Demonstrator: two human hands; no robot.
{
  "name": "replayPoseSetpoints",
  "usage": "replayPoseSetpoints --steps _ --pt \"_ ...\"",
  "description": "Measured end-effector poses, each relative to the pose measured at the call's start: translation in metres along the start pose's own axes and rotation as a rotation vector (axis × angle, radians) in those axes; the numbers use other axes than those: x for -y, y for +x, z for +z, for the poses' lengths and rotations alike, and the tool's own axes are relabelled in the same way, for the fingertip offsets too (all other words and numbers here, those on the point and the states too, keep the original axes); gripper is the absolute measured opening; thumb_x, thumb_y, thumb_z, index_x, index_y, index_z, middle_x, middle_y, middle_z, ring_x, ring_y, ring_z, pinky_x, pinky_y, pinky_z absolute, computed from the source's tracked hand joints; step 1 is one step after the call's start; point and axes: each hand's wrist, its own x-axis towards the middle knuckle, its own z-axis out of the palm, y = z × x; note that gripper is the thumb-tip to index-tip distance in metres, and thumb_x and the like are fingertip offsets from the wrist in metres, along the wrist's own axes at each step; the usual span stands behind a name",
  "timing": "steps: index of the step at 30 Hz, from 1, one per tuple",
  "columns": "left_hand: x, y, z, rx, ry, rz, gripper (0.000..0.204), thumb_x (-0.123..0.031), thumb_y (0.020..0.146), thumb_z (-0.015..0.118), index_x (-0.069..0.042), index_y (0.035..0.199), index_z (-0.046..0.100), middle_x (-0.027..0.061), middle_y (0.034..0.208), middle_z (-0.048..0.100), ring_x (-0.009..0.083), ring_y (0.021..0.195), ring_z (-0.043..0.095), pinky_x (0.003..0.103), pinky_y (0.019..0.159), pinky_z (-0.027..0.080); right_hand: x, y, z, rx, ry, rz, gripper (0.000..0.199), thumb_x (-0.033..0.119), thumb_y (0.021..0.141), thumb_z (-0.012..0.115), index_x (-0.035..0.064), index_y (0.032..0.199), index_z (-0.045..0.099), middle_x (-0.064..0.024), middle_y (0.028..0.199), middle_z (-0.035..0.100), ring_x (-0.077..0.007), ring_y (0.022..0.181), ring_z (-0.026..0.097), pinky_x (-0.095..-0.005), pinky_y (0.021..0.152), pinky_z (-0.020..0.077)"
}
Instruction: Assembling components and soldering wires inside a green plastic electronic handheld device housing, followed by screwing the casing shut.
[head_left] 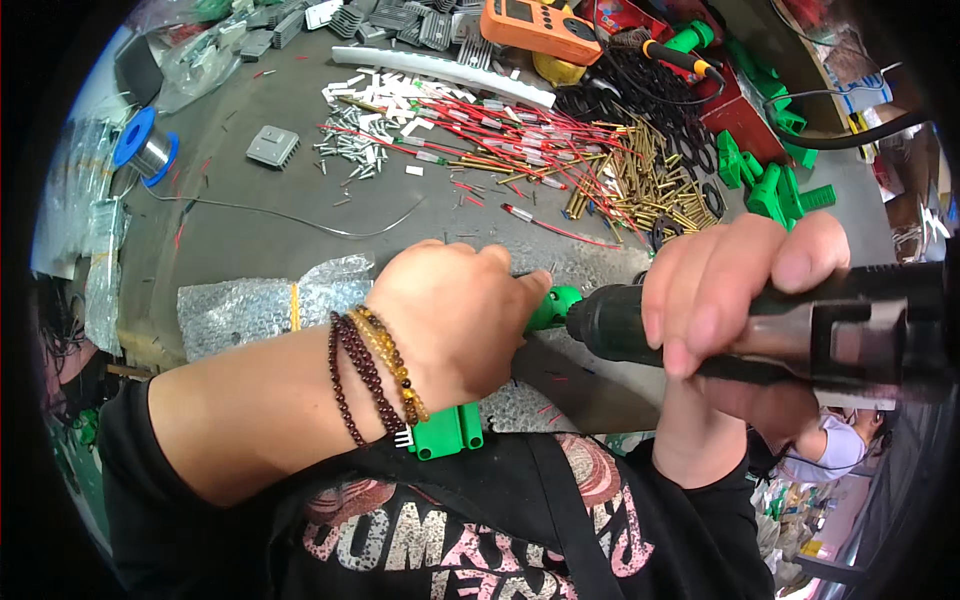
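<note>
My left hand (pixel 455 320), with dark and amber bead bracelets on the wrist, is closed around a green plastic part (pixel 448 430); one end sticks out below the wrist, another end (pixel 553 305) shows past the fingers. My right hand (pixel 735 290) grips a dark powered screwdriver (pixel 800 325) held level, its nose pressed against the green part's end. Both hands hover over the near edge of the grey workbench (pixel 260 230).
Behind the hands lie red wires with brass pins (pixel 560 160), small white and metal pieces (pixel 370 120), black rings, more green plastic parts (pixel 770 185), an orange meter (pixel 540 25), a blue solder spool (pixel 145 145) and bubble wrap (pixel 260 305). Another person sits at the lower right.
</note>
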Motion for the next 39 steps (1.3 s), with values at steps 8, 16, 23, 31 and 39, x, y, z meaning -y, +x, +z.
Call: replayPoseSetpoints --steps 8,16,23,31,39 --pt "0.009 0.002 0.011 -0.003 -0.013 0.076 0.048 -0.034 0.086 0.071 -0.022 0.131 0.064 0.0067 0.093 0.065 0.0257 0.094 0.068 0.039 0.079 0.053 0.000 0.004 -0.008 -0.187 -0.023 -0.049 0.069 0.045 0.090 0.074 0.0082 0.142 0.048 -0.0047 0.099 0.061 -0.0123 0.066 0.056 -0.0312 0.063 0.0458" --pt "0.012 0.000 0.013 -0.008 -0.069 0.097 0.050 -0.034 0.086 0.070 -0.019 0.133 0.063 0.0066 0.092 0.064 0.0244 0.093 0.067 0.038 0.081 0.052 -0.012 0.010 -0.008 -0.115 0.026 -0.040 0.071 0.049 0.089 0.073 0.0068 0.140 0.048 -0.0045 0.098 0.060 -0.0122 0.066 0.057 -0.0303 0.064 0.0458" --pt "0.015 -0.001 0.020 -0.157 -0.061 0.166 0.049 -0.032 0.084 0.070 -0.015 0.130 0.065 0.0062 0.088 0.060 0.0250 0.087 0.064 0.039 0.075 0.049 -0.022 0.014 -0.016 -0.062 0.096 -0.021 0.066 0.049 0.089 0.074 0.0066 0.133 0.048 -0.0045 0.094 0.059 -0.0130 0.066 0.057 -0.0301 0.063 0.0459" --pt "0.013 0.002 0.009 0.009 -0.132 0.083 0.046 -0.026 0.080 0.072 -0.013 0.124 0.067 0.0132 0.094 0.069 0.0303 0.091 0.071 0.041 0.080 0.055 0.008 0.015 0.000 -0.179 0.126 -0.022 0.077 0.034 0.081 0.082 0.0042 0.141 0.043 -0.0086 0.093 0.063 -0.0145 0.063 0.060 -0.0325 0.058 0.0484" --pt "0.018 0.024 -0.002 -0.003 -0.132 0.052 0.038 -0.019 0.083 0.066 -0.009 0.119 0.065 0.0155 0.099 0.070 0.0318 0.093 0.072 0.045 0.080 0.056 0.028 0.035 0.041 0.295 0.364 -0.031 0.056 0.010 0.078 0.087 0.0005 0.115 0.047 -0.0162 0.082 0.072 -0.0243 0.066 0.070 -0.0357 0.053 0.0564"
